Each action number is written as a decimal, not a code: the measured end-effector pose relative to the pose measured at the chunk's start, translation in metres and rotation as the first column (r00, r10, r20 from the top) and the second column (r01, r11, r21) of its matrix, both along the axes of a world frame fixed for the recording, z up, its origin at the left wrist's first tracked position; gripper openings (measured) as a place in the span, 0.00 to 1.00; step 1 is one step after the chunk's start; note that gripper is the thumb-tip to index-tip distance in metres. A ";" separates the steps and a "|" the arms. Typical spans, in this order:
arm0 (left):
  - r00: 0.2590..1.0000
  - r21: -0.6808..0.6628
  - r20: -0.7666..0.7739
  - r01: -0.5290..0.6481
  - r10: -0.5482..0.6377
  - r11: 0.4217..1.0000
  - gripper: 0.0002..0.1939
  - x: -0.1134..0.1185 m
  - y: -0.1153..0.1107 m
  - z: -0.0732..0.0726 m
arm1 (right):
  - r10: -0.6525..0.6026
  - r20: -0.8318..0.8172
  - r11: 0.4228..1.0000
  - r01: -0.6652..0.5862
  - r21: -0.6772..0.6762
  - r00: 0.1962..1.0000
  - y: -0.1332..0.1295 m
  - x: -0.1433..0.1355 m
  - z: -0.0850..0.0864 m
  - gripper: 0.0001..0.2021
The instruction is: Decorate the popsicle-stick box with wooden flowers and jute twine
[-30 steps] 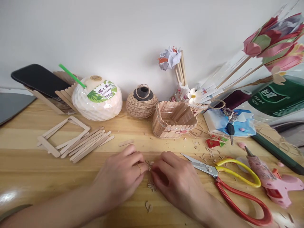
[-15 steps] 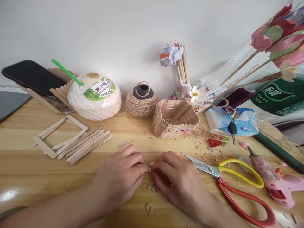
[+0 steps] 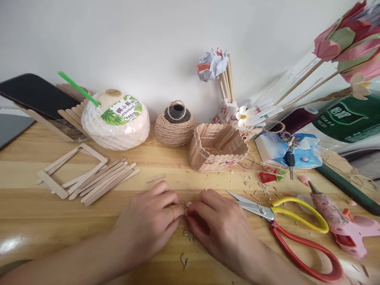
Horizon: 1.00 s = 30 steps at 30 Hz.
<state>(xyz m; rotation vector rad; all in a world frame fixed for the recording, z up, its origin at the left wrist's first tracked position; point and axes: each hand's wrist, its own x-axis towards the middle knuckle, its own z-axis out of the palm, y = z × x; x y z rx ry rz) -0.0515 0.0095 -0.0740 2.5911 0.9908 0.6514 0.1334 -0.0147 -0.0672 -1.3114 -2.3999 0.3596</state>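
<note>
Head view: two bare hands are meeting low in the centre, above a pale wooden table [image 3: 26,206].
Left hand: the left hand [image 3: 151,219], wearing a thin ring [image 3: 173,213], is bending its fingers inward; thumb and forefinger are closing on the near edge of a tiny petal cluster.
Right hand: the right hand [image 3: 221,223] is curling opposite, its fingertips pinching together at the cluster's other side; the exact contact is partly hidden.
Upper petal cluster: the upper petal cluster [image 3: 186,204] is sitting between both sets of fingertips, its thin wooden petals fanning out.
Nearer pieces: a lower petal cluster [image 3: 188,234] is lying just below, beside the right thumb, and a pair of loose petals [image 3: 185,261] is resting closer to the wearer.
Right side: scissors [image 3: 268,213] with yellow and red handles are lying partly open near the right hand; a pink glue gun [image 3: 341,227] is resting beyond them.
Left side: craft sticks [image 3: 108,180] are lying in a loose pile against a stick frame [image 3: 53,185].
Behind: a stick basket [image 3: 208,161] is standing beside a twine ball [image 3: 175,130], and a wrapped coconut [image 3: 115,128] is holding a green straw [image 3: 78,88].
</note>
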 end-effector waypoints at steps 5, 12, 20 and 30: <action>1.000 0.015 -0.018 -0.008 0.009 1.000 0.14 0.001 0.000 0.001 | -0.013 0.023 1.000 0.012 0.029 1.000 0.000 0.000 0.000 0.05; 1.000 0.011 0.001 0.014 -0.014 1.000 0.13 0.001 0.000 0.000 | -0.013 0.015 1.000 0.013 0.013 1.000 -0.001 -0.001 -0.002 0.06; 1.000 0.001 0.000 -0.022 0.022 1.000 0.13 0.002 -0.002 -0.002 | -0.026 0.019 1.000 0.025 0.014 1.000 -0.001 -0.001 -0.002 0.06; 1.000 0.007 0.007 -0.015 0.015 1.000 0.13 0.001 -0.001 -0.002 | -0.022 0.029 0.999 0.021 0.045 0.999 -0.002 -0.001 -0.002 0.05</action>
